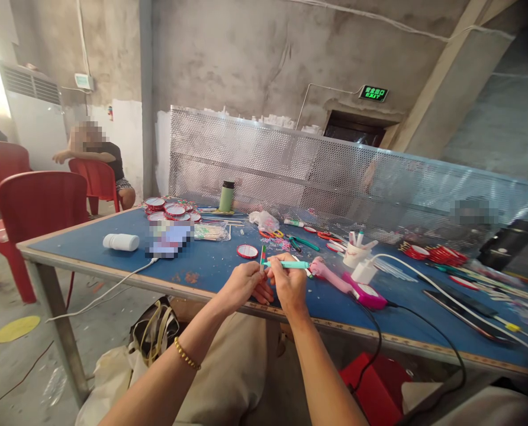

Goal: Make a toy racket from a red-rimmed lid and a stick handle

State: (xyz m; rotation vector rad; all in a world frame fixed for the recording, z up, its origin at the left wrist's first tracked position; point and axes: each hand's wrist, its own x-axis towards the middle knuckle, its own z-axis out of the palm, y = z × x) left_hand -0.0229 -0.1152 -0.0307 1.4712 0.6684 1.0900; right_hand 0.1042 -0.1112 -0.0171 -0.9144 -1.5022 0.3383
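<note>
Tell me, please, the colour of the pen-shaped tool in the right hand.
The pen-shaped tool in the right hand is turquoise, as the head view shows.

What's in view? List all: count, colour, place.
Table: one, blue, centre.
Panel: one, silvery, behind table.
Exit sign: one, green, back wall.
Chairs: several, red, left.
Seated person: one, dark top, left.
Bottle: one, white, table's left.
Jar: one, green, table's back.
Discs: many, red-rimmed, across table.
Cup: one, white, table's right.
Device: one, pink, near cup.
Clutter: uncountable, mixed, tabletop.
Strip: one, red-green, left grip.
Stick: one, turquoise, right grip.
Grips: two, bare, table's edge.
</note>
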